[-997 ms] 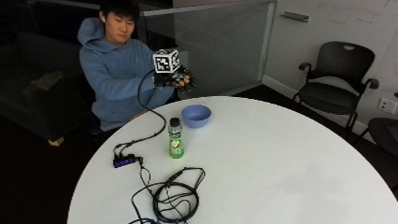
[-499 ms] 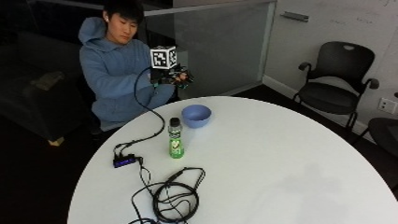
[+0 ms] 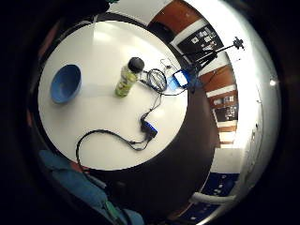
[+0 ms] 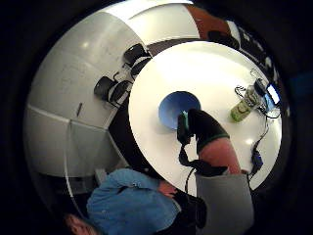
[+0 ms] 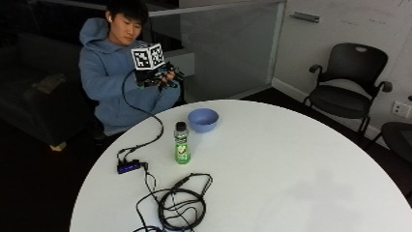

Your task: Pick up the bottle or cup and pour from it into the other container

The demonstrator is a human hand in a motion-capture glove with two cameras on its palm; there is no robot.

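Note:
A green bottle (image 5: 182, 143) with a black cap stands upright on the round white table (image 5: 289, 164), near the person's side. Just behind it sits an empty blue bowl (image 5: 203, 119). My gloved right hand (image 5: 161, 79) is held up in the air in front of the person's chest, well above and behind the bowl, with its fingers loosely curled around nothing. The little finger side palm view looks down on the bottle (image 3: 127, 78) and the bowl (image 3: 65, 83) from far above. In the thumb side palm view a gloved finger (image 4: 205, 129) crosses in front of the bowl (image 4: 175, 105).
A black cable runs from the hand down to a small hub (image 5: 128, 166) at the table's left edge. A coil of black cables (image 5: 180, 203) lies at the front. Black chairs (image 5: 347, 87) stand beyond the far right side.
My gloved hand has drifted slightly back towards the person's chest, staying raised. The bottle and bowl have not moved.

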